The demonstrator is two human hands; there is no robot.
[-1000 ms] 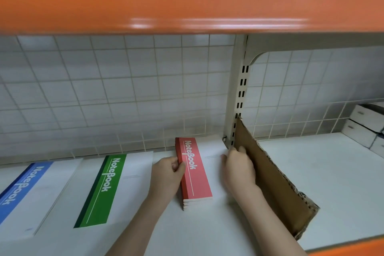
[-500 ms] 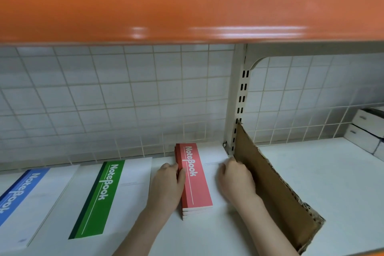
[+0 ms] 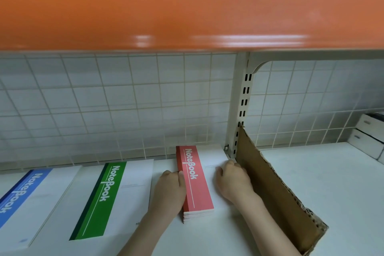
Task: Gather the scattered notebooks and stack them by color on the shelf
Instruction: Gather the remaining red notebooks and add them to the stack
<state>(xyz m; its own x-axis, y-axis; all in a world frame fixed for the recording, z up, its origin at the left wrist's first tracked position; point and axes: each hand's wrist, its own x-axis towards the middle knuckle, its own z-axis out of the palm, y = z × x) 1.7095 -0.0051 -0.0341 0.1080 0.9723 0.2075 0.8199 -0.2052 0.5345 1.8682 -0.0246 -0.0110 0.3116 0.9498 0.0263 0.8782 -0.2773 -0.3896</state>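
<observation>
red stack (image 3: pixel 196 181): several red-banded notebooks piled flat on the shelf (image 3: pixel 311 172), far right of the row, back edge near the wire grid (image 3: pixel 104 100), right side just beside the cardboard divider (image 3: pixel 276 193).
left hand (image 3: pixel 169 192): against the stack's left (spine) edge, thumb lapping onto the top cover, fingers lightly curled. Reads as bracing or squaring the pile; no lift visible.
right hand (image 3: pixel 232 181): on the stack's right side, fingers curled down over the white part of the top cover, knuckles touching or nearly touching the divider. Fingertips hidden, so how much of the edge it grips: cannot tell.
green stack (image 3: pixel 108 199): flat on the shelf, just left of the left hand, apart from the red one. Looks aligned.
blue stack (image 3: pixel 18 199): left of green, partly cut off by the frame edge.
other: white boxes (image 3: pixel 367 137) at far right beyond the divider, not involved.
done (judgement): three colours each in own pile, side by side; sorting looks essentially complete.
left (judgement): final tidy of red edges, then let go. Whether loose notebooks remain out of frame: unknown.
risk: low; a sideways push could skew the upper red copies.
</observation>
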